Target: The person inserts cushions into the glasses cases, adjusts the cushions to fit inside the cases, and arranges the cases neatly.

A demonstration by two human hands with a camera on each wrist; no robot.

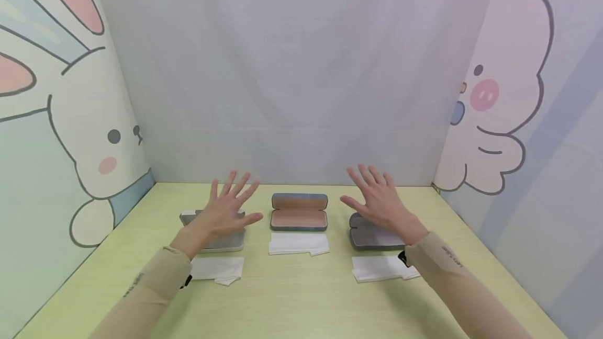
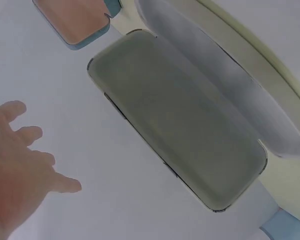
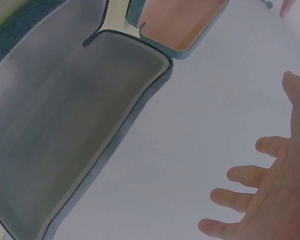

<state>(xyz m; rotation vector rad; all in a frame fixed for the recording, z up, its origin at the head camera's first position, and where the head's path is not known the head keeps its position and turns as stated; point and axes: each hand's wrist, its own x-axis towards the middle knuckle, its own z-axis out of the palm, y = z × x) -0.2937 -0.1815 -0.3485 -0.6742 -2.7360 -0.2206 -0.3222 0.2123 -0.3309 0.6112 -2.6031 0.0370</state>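
My left hand (image 1: 221,216) is raised with its fingers spread, overlapping an opened white glasses case (image 1: 226,244) in the head view. That case lies with its lid folded back and its grey inside bare in the left wrist view. Over on the right, my right hand (image 1: 380,200) is likewise spread, holding nothing, in front of an opened dark grey glasses case (image 1: 372,238). Between the hands lies a blue glasses case (image 1: 299,218) with a salmon-pink lining, its lid up. Each case has a folded white cloth in front of it.
The white cloths (image 1: 298,243) lie on a pale yellow wooden table, one left (image 1: 221,268), one right (image 1: 381,268). A grey-white curtain (image 1: 292,77) closes off the back. Side panels carry cartoon drawings, a rabbit (image 1: 94,150) at left and a white figure (image 1: 504,82) at right.
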